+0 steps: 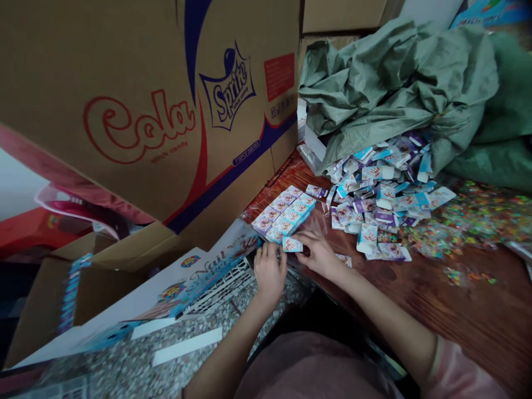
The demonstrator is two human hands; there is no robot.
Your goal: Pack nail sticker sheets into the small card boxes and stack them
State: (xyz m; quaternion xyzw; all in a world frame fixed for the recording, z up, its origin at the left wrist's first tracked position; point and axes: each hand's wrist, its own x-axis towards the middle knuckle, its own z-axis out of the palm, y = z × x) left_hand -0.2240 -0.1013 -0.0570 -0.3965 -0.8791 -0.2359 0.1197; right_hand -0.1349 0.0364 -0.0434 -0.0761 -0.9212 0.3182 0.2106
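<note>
A small blue-and-white box (292, 244) with a hand picture lies between my two hands at the table's near edge. My right hand (318, 254) has its fingers closed on the box's right end. Beside the box's left end is my left hand (270, 270), fingers bent and close together; whether they grip anything is hidden. Just beyond my hands, purple and blue small boxes stand packed in rows (284, 214). One more purple box (316, 191) lies to the right of the rows. A loose heap of small open boxes (376, 191) spreads farther right.
A large cardboard carton (141, 111) rises at the left and back. A green sack (407, 94) sits behind the heap. Colourful wrapped pieces (477, 221) cover the right of the red-brown table (449, 310). A printed display board (166, 293) leans at the lower left.
</note>
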